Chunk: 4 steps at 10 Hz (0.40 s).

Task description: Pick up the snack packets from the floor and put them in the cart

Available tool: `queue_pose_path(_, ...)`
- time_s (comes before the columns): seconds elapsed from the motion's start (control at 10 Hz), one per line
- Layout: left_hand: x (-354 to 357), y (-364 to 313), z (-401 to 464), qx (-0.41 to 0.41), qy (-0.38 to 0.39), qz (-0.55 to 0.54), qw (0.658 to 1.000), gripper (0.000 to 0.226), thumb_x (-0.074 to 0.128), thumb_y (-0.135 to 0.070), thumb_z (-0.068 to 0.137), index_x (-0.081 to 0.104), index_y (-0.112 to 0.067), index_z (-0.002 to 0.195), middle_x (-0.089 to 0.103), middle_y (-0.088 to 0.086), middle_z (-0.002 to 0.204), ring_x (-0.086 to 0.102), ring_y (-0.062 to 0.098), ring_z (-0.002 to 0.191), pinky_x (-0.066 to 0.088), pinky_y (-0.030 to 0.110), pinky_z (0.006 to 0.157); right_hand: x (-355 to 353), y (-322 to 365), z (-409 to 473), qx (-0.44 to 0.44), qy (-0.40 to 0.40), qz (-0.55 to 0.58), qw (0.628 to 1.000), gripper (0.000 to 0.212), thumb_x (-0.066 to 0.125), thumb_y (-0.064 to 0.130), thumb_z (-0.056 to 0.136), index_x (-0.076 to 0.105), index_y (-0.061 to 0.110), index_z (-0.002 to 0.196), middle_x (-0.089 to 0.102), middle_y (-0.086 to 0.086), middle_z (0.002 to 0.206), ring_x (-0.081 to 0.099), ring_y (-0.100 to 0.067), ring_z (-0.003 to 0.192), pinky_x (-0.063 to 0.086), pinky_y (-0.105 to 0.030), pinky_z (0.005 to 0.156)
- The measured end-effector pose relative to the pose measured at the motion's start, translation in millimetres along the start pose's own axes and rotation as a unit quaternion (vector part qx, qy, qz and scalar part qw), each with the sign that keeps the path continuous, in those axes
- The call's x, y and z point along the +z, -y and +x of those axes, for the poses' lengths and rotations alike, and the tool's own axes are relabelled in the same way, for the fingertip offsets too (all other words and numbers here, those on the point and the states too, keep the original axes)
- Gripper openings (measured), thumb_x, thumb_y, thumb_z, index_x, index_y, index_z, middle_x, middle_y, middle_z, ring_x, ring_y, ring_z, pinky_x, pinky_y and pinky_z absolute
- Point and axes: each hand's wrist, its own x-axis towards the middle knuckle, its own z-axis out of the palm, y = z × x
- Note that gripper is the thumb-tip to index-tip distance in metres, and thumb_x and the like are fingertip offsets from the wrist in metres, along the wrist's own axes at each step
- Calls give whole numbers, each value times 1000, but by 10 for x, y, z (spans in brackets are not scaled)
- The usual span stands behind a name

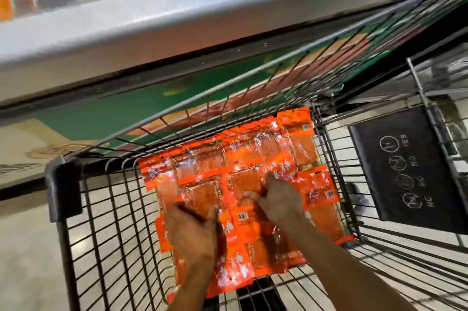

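Several orange snack packets (202, 166) lie spread in overlapping rows on the bottom of the black wire cart (106, 209). Both my arms reach down into the basket. My left hand (192, 227) rests on the near packets, fingers pointing away and thumb stretched to the right. My right hand (278, 196) lies over the middle packets with its fingers curled down onto one of them; its fingertips are hidden. The picture is blurred by motion.
A long grey chest freezer (177, 14) runs along the far side of the cart, with a green and orange panel (152, 105) below it. The cart's folded black child-seat flap (410, 166) stands at the right. Pale floor tiles show through the wire.
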Motion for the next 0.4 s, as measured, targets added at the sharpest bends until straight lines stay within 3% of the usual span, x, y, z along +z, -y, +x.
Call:
queue_pose_path(0.1,-25,-26,-21,1,-5,19,1000,71,84,-26,81,46,7,132,54,31,125,51,48,117,42,52,101,-21,-13,-41,-19,14,33,999,46,58,50,96,42,16,122,70,-12,102,68,-33,97,56,-41,79)
queue_pose_path(0.2,-103,-14,-7,-5,6,12,1000,51,72,-7,87,48,5,131,54,30,125,52,47,115,44,52,97,-37,-46,-145,8,15,76,997,22,42,31,105,38,20,124,68,-12,103,68,-32,96,58,-48,84)
queue_pose_path(0.3,-359,-64,-16,6,38,42,998,43,63,-8,91,49,-5,132,54,21,125,58,42,110,52,51,90,-160,-43,-339,0,10,24,1000,40,42,12,100,37,17,139,59,-13,126,63,-32,113,54,-45,95)
queue_pose_path(0.4,-663,-210,-125,60,39,59,996,39,61,-24,97,51,-12,132,57,15,125,60,35,110,56,48,88,-353,12,-543,-16,-3,-1,1000,53,50,10,98,32,14,147,52,-13,136,62,-30,116,55,-39,94)
